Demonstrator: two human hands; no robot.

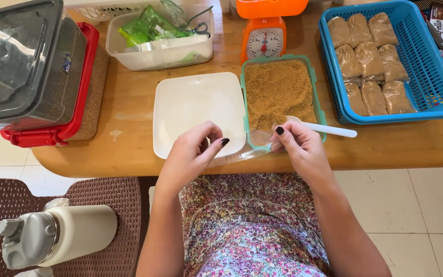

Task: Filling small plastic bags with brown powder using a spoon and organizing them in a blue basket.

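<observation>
A small clear plastic bag (247, 153) is at the lower middle of the frame, at the near edge of the wooden counter (129, 102), held between both hands. The left hand (193, 151) pinches its left edge with thumb and curled fingers. The right hand (301, 149) is closed on the bag's right edge and also grips a white spoon (329, 129), whose handle points to the right; its bowl is hidden behind the fingers.

Just above the bag stands a green-rimmed container (279, 95) filled with brown granules. On its left, touching it, lies a white square lid (196, 110), with the left hand over its lower edge. Behind the container, at the top middle, is an orange kitchen scale (265, 36).

At the upper right a blue basket (426, 87) holds many small filled bags (370, 61) of the same brown granules. At the upper left a large clear box with a red base (26, 72) rests partly over the counter edge, and beside it a clear tub (160, 48) holds green packets. At the lower left, a cream bottle with a grey cap (57, 236) lies on a brown woven seat (103, 192).
</observation>
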